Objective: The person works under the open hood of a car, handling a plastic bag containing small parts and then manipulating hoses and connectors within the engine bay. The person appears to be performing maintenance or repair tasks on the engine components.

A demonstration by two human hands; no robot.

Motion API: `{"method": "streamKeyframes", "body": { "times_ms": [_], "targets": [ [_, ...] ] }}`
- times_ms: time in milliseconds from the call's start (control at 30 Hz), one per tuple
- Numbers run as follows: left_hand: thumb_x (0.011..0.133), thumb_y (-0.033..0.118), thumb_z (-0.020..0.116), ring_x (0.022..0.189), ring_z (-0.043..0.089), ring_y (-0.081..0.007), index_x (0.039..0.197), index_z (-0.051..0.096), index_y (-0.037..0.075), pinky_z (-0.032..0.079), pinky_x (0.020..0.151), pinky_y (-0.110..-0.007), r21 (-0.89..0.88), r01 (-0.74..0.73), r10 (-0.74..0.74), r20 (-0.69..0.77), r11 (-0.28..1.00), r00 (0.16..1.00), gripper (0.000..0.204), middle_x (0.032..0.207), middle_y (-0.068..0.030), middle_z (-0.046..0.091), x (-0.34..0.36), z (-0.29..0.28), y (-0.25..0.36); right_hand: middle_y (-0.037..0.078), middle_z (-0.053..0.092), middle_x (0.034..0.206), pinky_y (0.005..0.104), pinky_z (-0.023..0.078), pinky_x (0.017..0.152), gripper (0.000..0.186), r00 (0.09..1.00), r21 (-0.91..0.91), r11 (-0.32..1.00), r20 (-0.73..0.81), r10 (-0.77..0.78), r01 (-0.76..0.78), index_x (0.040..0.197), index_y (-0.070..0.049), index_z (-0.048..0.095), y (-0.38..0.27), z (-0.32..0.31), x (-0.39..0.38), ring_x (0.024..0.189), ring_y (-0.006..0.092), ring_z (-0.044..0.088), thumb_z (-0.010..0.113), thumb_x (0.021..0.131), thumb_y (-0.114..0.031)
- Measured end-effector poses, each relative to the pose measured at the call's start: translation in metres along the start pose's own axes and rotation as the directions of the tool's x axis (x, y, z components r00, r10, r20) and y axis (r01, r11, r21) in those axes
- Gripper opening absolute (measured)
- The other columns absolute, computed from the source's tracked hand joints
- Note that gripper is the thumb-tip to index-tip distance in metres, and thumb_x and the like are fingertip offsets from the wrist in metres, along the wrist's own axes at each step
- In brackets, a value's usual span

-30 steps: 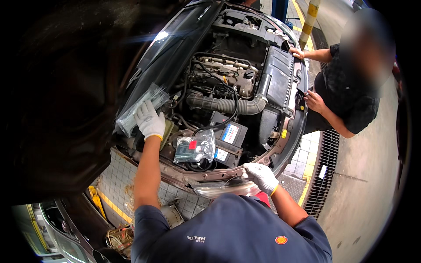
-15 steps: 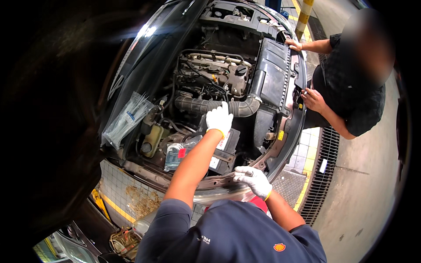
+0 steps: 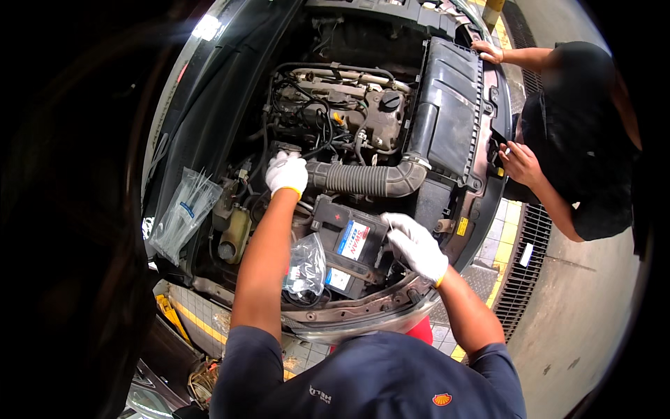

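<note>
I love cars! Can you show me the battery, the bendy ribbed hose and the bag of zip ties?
Car battery (image 3: 352,241), head view: label on top.
Ribbed air intake hose (image 3: 359,179), head view: ribbed middle.
Bag of zip ties (image 3: 181,222), head view: bag's middle.

Looking steeply down from the wearer's head — facing forward past the navy shirt (image 3: 370,380) along the lower edge to the engine (image 3: 382,126) in the upper middle. Hanging close above, yet taking in the floor (image 3: 593,307) at far right through a fisheye — bending straight edges, fading to black in the corners.
</note>
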State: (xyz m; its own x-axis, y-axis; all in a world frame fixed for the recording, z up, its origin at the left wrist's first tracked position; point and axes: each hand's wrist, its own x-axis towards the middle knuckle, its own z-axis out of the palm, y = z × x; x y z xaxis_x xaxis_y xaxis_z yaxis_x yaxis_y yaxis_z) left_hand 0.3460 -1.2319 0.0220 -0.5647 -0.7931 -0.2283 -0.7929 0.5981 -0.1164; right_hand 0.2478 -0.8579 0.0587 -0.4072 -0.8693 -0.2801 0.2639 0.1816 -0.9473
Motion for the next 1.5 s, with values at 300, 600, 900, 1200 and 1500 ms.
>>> {"method": "streamKeyframes", "body": {
  "times_ms": [300,600,900,1200,1500],
  "targets": [
    [0.093,0.045,0.061,0.111,0.073,-0.0383,0.113,0.081,0.011,0.057,0.097,-0.050,-0.066,-0.058,0.072,0.242,0.996,0.968,0.044,0.118,-0.0191,0.076,0.032,-0.017,0.030,0.014,0.075,0.098,0.0409,0.057,0.083,0.027,0.992,-0.487,0.869,0.042,0.117,-0.082,0.111,-0.005,0.071,-0.039,0.018,0.204,0.088,0.0294,0.072,0.063,0.102,-0.030],
    [0.086,0.043,0.077,0.111,0.069,-0.0355,0.095,0.082,0.014,0.053,0.099,-0.047,-0.143,-0.052,0.060,0.052,0.988,0.997,0.031,0.116,-0.0119,0.076,0.027,-0.014,0.006,0.018,0.077,0.115,0.0453,0.056,0.100,0.026,0.996,-0.813,0.580,0.081,0.025,0.052,0.109,-0.012,0.080,0.011,0.070,0.294,0.112,0.0363,0.072,0.065,0.094,-0.027],
    [0.093,0.041,0.068,0.101,0.070,-0.0345,0.093,0.079,0.011,0.051,0.095,-0.048,-0.396,-0.338,0.305,-0.145,0.854,0.941,0.033,0.099,-0.0132,0.077,0.035,0.028,-0.026,0.016,0.078,0.109,0.0429,0.056,0.095,0.028,0.991,-0.537,0.835,0.114,-0.073,0.123,0.108,-0.010,0.080,0.018,0.064,0.294,0.106,0.0356,0.073,0.068,0.095,-0.032],
    [0.087,0.043,0.077,0.105,0.071,-0.0349,0.098,0.080,0.012,0.049,0.103,-0.045,-0.497,-0.238,0.275,0.003,0.835,0.961,0.034,0.105,-0.0126,0.079,0.030,0.008,-0.024,0.017,0.079,0.108,0.0421,0.056,0.095,0.029,0.998,-0.652,0.757,0.009,-0.057,0.050,0.106,-0.010,0.082,0.024,0.066,0.302,0.105,0.0346,0.074,0.068,0.094,-0.033],
    [0.099,0.037,0.056,0.109,0.068,-0.0331,0.096,0.079,0.012,0.045,0.102,-0.050,-0.202,-0.379,0.363,-0.114,0.903,0.925,0.034,0.101,-0.0122,0.078,0.034,0.029,-0.020,0.019,0.077,0.119,0.0445,0.058,0.096,0.034,0.966,-0.901,0.430,0.059,0.250,-0.057,0.110,-0.007,0.082,0.018,0.047,0.314,0.110,0.0390,0.074,0.059,0.096,-0.028]
  ]
}}
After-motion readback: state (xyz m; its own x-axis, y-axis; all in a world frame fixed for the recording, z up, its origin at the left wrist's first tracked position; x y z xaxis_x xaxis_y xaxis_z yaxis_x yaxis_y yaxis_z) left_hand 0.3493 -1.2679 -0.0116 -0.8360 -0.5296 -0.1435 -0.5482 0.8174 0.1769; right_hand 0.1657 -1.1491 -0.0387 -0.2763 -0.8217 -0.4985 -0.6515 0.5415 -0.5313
